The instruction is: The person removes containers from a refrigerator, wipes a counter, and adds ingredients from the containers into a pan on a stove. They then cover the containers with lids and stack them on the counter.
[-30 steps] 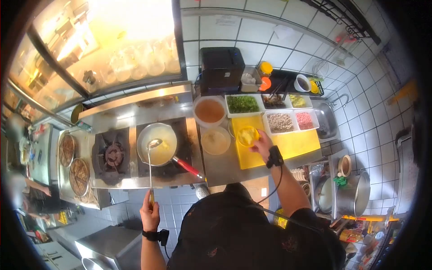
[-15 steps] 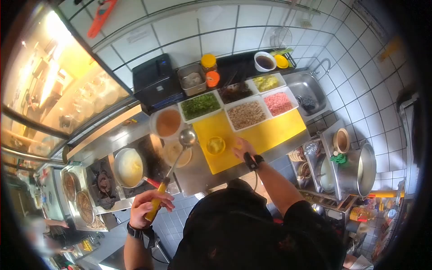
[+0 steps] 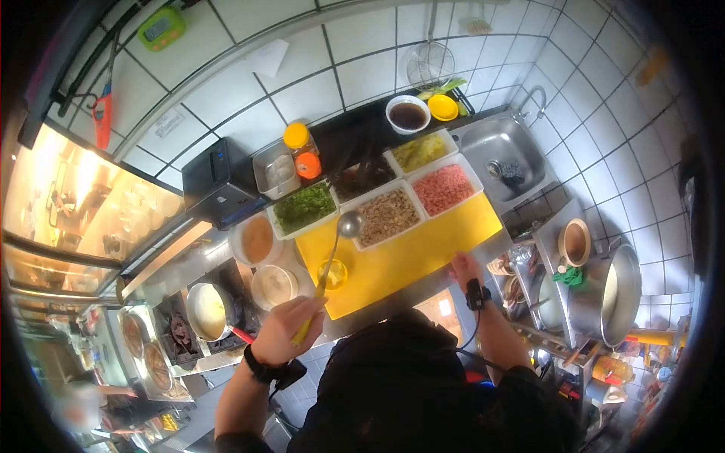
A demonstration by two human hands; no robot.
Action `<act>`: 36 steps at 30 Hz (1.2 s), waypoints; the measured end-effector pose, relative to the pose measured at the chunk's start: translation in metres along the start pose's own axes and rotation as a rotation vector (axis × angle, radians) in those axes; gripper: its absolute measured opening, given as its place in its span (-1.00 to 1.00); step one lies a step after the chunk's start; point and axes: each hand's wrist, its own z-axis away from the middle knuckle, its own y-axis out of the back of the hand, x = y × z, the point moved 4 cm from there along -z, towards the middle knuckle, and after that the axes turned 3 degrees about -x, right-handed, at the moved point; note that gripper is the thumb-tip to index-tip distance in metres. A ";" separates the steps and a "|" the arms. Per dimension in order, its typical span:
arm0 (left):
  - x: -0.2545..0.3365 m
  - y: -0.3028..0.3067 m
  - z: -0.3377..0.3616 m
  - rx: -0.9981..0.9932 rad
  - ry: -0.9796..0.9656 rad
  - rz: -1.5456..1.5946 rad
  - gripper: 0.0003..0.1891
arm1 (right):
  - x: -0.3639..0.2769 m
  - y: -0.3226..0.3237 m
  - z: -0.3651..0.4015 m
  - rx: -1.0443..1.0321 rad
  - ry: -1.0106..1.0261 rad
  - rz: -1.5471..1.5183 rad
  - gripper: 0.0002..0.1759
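My left hand [image 3: 291, 330] is closed around the yellow handle of a ladle [image 3: 350, 224]. The ladle's metal bowl hangs by the left side of a white tray of chopped brownish pieces [image 3: 387, 217]. Under its shaft, a small yellow bowl [image 3: 332, 275] with pale yellow contents sits on the yellow cutting board [image 3: 411, 260]. At the board's near right edge is my right hand [image 3: 466, 269], its fingers loosely apart and nothing seen in them. Trays of chopped greens [image 3: 305, 209], pink bits [image 3: 444, 189] and yellow-green pieces [image 3: 420, 153] line the board's far side.
Left of the board stand a tub of orange-brown liquid [image 3: 255, 240] and a pale tub [image 3: 274, 287]. A pan [image 3: 210, 311] with a red handle sits on the stove. The sink [image 3: 502, 162] lies at the far right, with a large pot [image 3: 615, 294] nearer me.
My left hand has moved up and right with the ladle, bringing its bowl from beside the tubs to the trays. My right hand has drawn back toward the board's near edge. The view has shifted.
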 end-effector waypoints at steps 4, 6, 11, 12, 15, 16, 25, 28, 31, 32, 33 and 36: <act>-0.014 -0.033 -0.036 -0.111 -0.069 -0.322 -0.60 | -0.008 0.000 -0.015 -0.052 0.087 -0.070 -0.72; -0.030 -0.049 -0.053 -0.134 -0.083 -0.409 -0.59 | -0.026 0.000 -0.014 -0.054 0.034 -0.018 -0.70; -0.087 -0.088 -0.086 -0.209 -0.067 -0.687 -0.55 | -0.013 0.011 -0.021 -0.067 0.023 -0.035 -0.70; -0.097 -0.094 -0.091 -0.211 -0.065 -0.682 -0.55 | -0.007 0.015 -0.022 -0.068 0.023 -0.070 -0.70; -0.121 -0.105 -0.112 -0.216 0.008 -0.825 -0.53 | 0.001 0.026 -0.020 -0.108 -0.029 0.003 -0.63; -0.126 -0.107 -0.117 -0.221 0.011 -0.820 -0.53 | 0.009 0.029 -0.021 -0.109 -0.036 0.005 -0.63; -0.092 -0.112 -0.133 -0.339 0.118 -0.707 -0.49 | 0.036 0.040 -0.020 -0.086 -0.124 -0.157 -0.68; -0.078 -0.104 -0.139 -0.255 0.115 -0.501 -0.48 | 0.040 0.044 -0.020 -0.063 -0.134 -0.090 -0.66; -0.077 -0.094 -0.147 -0.030 0.116 -0.357 -0.59 | 0.043 0.044 -0.019 -0.046 -0.153 -0.079 -0.67; -0.077 -0.090 -0.151 0.088 0.079 -0.271 -0.63 | 0.042 0.044 -0.019 -0.025 -0.149 -0.084 -0.68; -0.077 -0.085 -0.154 0.207 0.042 -0.185 -0.67 | 0.042 0.044 -0.019 -0.005 -0.144 -0.088 -0.69; -0.089 -0.081 -0.159 0.211 0.265 0.086 -0.71 | 0.038 0.042 -0.020 -0.011 -0.150 -0.099 -0.69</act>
